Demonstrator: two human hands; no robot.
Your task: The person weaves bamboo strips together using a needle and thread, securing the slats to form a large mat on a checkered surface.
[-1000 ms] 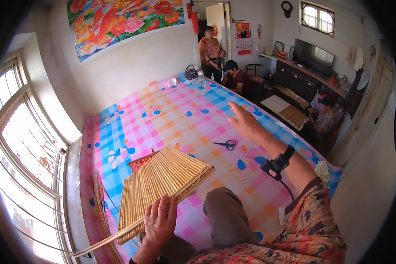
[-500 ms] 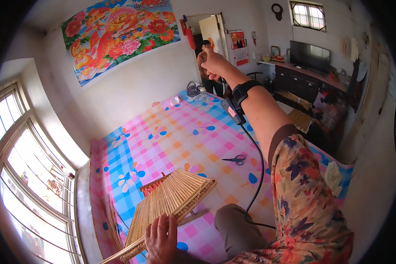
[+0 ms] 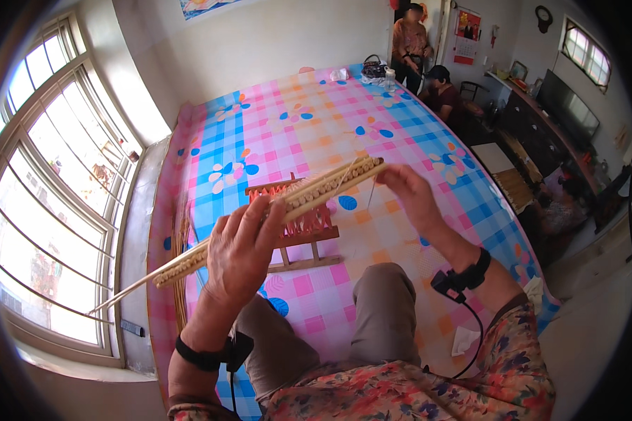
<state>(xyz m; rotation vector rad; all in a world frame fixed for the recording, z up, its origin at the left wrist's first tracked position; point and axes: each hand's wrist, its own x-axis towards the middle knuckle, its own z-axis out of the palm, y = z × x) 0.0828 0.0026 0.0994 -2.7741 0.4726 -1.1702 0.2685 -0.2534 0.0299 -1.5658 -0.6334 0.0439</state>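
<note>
Nothing readable tbh, any print on the calendar (image 3: 465, 49) and clock (image 3: 543, 19) on the wall (image 3: 514, 28) is too tiny to make out.

Wall clock (image 3: 544, 19), red-and-white calendar (image 3: 466, 36), black television (image 3: 567, 107), dark handled bag (image 3: 374, 71) beside a bottle (image 3: 390, 81)

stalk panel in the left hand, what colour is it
The panel is straw yellow, clearest in the head view.

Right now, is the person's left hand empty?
No, the left hand grips the panel of straw-coloured stalks.
</note>
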